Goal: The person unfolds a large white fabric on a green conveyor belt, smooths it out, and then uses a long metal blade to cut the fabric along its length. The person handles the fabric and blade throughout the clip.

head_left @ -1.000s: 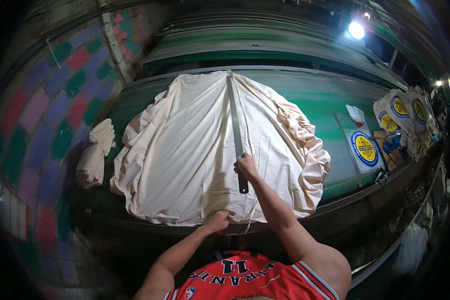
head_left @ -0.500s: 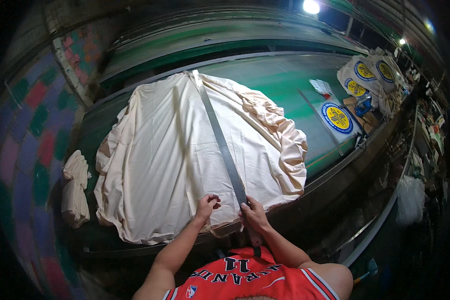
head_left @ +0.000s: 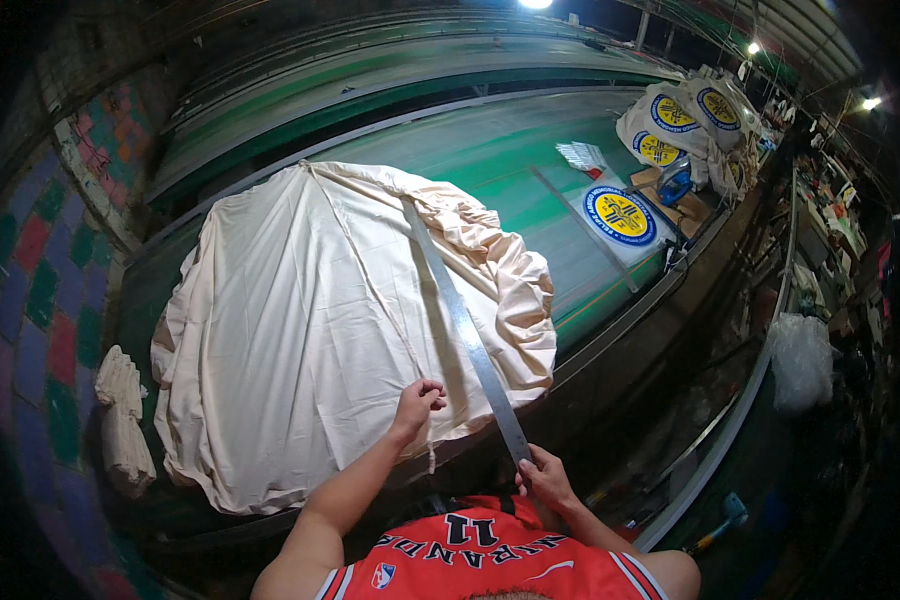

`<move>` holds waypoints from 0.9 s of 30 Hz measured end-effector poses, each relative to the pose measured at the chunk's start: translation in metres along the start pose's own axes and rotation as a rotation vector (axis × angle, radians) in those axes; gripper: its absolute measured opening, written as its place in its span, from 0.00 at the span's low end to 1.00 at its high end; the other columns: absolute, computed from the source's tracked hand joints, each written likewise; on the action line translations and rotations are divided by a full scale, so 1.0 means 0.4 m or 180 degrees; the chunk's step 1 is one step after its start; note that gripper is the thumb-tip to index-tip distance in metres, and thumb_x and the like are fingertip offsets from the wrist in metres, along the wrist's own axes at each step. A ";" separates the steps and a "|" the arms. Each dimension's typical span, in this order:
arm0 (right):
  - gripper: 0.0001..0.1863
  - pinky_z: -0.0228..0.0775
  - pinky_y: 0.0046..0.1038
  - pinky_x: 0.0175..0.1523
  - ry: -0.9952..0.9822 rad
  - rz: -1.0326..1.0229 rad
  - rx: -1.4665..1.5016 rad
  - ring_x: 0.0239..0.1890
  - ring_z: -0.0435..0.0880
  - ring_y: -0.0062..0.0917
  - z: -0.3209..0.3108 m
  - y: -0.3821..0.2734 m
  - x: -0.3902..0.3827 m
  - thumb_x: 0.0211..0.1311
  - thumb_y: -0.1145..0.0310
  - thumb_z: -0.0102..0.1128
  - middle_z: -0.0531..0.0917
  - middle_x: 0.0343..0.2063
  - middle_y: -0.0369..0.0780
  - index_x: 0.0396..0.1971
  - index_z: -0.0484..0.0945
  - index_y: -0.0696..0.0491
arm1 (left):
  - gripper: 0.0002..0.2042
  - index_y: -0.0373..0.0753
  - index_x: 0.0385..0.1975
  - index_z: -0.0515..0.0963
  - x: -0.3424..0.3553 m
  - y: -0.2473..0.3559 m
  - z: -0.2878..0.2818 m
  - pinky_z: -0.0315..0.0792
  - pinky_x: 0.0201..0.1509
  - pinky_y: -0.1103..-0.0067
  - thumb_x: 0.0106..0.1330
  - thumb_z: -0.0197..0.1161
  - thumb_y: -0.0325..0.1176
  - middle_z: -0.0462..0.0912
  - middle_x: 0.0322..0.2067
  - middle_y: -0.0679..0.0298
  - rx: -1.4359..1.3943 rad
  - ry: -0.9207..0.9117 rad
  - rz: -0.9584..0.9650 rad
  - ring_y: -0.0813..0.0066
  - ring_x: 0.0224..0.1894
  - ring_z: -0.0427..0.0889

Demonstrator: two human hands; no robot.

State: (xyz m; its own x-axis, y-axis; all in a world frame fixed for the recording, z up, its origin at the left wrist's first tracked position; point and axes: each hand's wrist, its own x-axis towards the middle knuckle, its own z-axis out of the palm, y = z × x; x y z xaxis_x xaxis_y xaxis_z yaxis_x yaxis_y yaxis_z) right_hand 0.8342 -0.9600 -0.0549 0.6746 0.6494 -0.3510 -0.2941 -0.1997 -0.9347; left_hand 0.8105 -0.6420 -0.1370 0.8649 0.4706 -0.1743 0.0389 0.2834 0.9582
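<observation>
Cream cloth (head_left: pixel 310 330) is lying spread over the green table (head_left: pixel 530 150), looking soft, light, prone to sliding. Left hand (head_left: pixel 418 402) is pinching its near hem. Right hand (head_left: pixel 543 478) is gripping the long steel ruler (head_left: pixel 462 330), stiff and slick-looking, by its near end.

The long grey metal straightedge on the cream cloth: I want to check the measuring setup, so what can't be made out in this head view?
- Long grey metal straightedge: markings too small; near end covered by the right hand.
- Left hand on the cream cloth: what the curled fingers pinch is hidden.
- Green table: surface under the cloth covered.
- Far-right shelves: too dark and bent by the fisheye.
</observation>
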 end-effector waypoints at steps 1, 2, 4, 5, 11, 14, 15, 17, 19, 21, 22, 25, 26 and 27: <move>0.14 0.69 0.20 0.24 0.0083 0.0098 -0.0026 0.18 0.75 0.16 -0.027 -0.003 0.004 0.73 0.72 0.47 0.77 0.23 0.35 0.55 0.72 0.57 | 0.07 0.32 0.43 0.76 0.013 -0.004 0.022 0.79 0.43 0.76 0.70 0.56 0.27 0.83 0.37 0.59 0.0023 0.0041 -0.0057 0.74 0.34 0.82; 0.14 0.69 0.20 0.23 0.0052 -0.0065 -0.0081 0.17 0.75 0.16 -0.054 -0.013 0.011 0.73 0.72 0.47 0.77 0.23 0.34 0.55 0.72 0.57 | 0.07 0.32 0.43 0.77 0.022 -0.008 0.044 0.79 0.43 0.76 0.70 0.55 0.27 0.83 0.38 0.59 -0.0009 0.0012 -0.0071 0.74 0.34 0.83; 0.13 0.68 0.20 0.22 0.0123 -0.0092 -0.0240 0.17 0.74 0.16 -0.103 -0.033 0.041 0.73 0.72 0.47 0.76 0.22 0.34 0.54 0.73 0.56 | 0.07 0.33 0.43 0.77 0.045 -0.022 0.099 0.80 0.43 0.76 0.70 0.55 0.27 0.83 0.38 0.59 -0.0110 -0.0055 -0.0128 0.74 0.34 0.83; 0.13 0.68 0.20 0.22 0.0081 -0.0206 -0.0275 0.16 0.74 0.16 -0.124 -0.045 0.065 0.73 0.72 0.46 0.76 0.22 0.34 0.53 0.73 0.56 | 0.07 0.33 0.43 0.77 0.055 -0.029 0.127 0.80 0.43 0.75 0.70 0.56 0.27 0.83 0.39 0.59 -0.0115 -0.0037 -0.0231 0.73 0.34 0.83; 0.12 0.67 0.20 0.21 -0.0071 -0.0497 -0.0429 0.15 0.73 0.15 -0.216 -0.136 0.288 0.73 0.72 0.46 0.76 0.21 0.33 0.52 0.74 0.56 | 0.20 0.29 0.52 0.72 0.123 -0.086 0.307 0.73 0.55 0.72 0.63 0.62 0.32 0.80 0.46 0.50 0.1627 -0.0146 0.0753 0.61 0.50 0.80; 0.12 0.68 0.20 0.21 -0.0066 -0.0661 -0.0353 0.16 0.74 0.15 -0.235 -0.174 0.398 0.73 0.72 0.46 0.76 0.21 0.33 0.52 0.74 0.56 | 0.30 0.30 0.57 0.66 0.159 -0.116 0.380 0.70 0.60 0.64 0.58 0.68 0.38 0.71 0.52 0.41 0.2037 -0.0567 0.0955 0.47 0.55 0.74; 0.12 0.68 0.20 0.21 -0.0069 -0.0747 -0.0424 0.15 0.74 0.15 -0.240 -0.189 0.435 0.73 0.72 0.46 0.76 0.21 0.33 0.52 0.74 0.56 | 0.30 0.30 0.56 0.66 0.171 -0.124 0.402 0.70 0.60 0.64 0.58 0.69 0.39 0.71 0.51 0.42 0.2451 -0.0590 0.0952 0.46 0.54 0.74; 0.12 0.69 0.21 0.21 -0.0045 -0.0804 -0.0508 0.15 0.74 0.15 -0.246 -0.215 0.500 0.72 0.73 0.47 0.76 0.21 0.33 0.51 0.74 0.57 | 0.30 0.31 0.55 0.65 0.199 -0.134 0.436 0.69 0.59 0.63 0.57 0.70 0.40 0.71 0.49 0.43 0.3338 -0.0639 0.0885 0.46 0.52 0.74; 0.11 0.69 0.22 0.20 -0.0051 -0.0734 -0.0463 0.15 0.75 0.15 -0.243 -0.240 0.564 0.72 0.73 0.47 0.77 0.20 0.34 0.49 0.75 0.58 | 0.30 0.34 0.53 0.65 0.226 -0.137 0.454 0.70 0.57 0.63 0.56 0.72 0.40 0.70 0.47 0.47 0.2888 -0.0482 0.1490 0.48 0.49 0.75; 0.10 0.69 0.23 0.20 -0.0104 -0.0699 -0.0548 0.15 0.75 0.16 -0.245 -0.246 0.592 0.71 0.73 0.48 0.77 0.20 0.34 0.47 0.75 0.58 | 0.31 0.34 0.54 0.64 0.252 -0.136 0.459 0.70 0.56 0.65 0.55 0.73 0.37 0.70 0.47 0.50 0.2508 -0.0529 0.1867 0.52 0.48 0.75; 0.10 0.69 0.23 0.19 -0.0153 -0.0746 -0.0671 0.14 0.75 0.16 -0.249 -0.246 0.591 0.71 0.73 0.48 0.77 0.20 0.34 0.46 0.76 0.59 | 0.31 0.35 0.55 0.63 0.262 -0.137 0.459 0.70 0.57 0.65 0.56 0.72 0.35 0.70 0.48 0.50 0.2582 -0.0676 0.1630 0.54 0.49 0.76; 0.09 0.69 0.23 0.19 -0.0133 -0.0919 -0.1098 0.15 0.76 0.17 -0.277 -0.239 0.532 0.71 0.74 0.48 0.78 0.19 0.34 0.44 0.76 0.57 | 0.30 0.35 0.59 0.61 0.278 -0.140 0.460 0.69 0.58 0.66 0.59 0.69 0.27 0.72 0.51 0.52 0.2043 -0.1007 0.0870 0.58 0.53 0.76; 0.09 0.69 0.23 0.20 -0.0097 -0.0930 -0.1227 0.15 0.76 0.17 -0.291 -0.239 0.497 0.72 0.73 0.48 0.77 0.19 0.34 0.45 0.76 0.57 | 0.30 0.35 0.60 0.60 0.281 -0.140 0.463 0.68 0.59 0.67 0.59 0.67 0.25 0.73 0.51 0.52 0.1308 -0.1083 0.0504 0.60 0.55 0.75; 0.09 0.69 0.22 0.20 -0.0058 -0.0819 -0.1318 0.15 0.76 0.16 -0.302 -0.237 0.465 0.72 0.73 0.47 0.77 0.19 0.34 0.45 0.76 0.56 | 0.28 0.35 0.59 0.61 0.284 -0.141 0.466 0.69 0.59 0.66 0.60 0.66 0.24 0.75 0.51 0.51 0.0990 -0.0929 0.0554 0.57 0.56 0.75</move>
State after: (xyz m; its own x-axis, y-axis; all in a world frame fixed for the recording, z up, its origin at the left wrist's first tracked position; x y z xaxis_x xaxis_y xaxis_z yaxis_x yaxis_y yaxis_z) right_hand 1.0695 -0.9088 -0.0383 0.6769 0.7281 -0.1081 0.1772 -0.3038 -0.9361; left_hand 0.9999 -0.7603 -0.1686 0.9749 0.2214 0.0236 -0.0095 -0.0642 0.9979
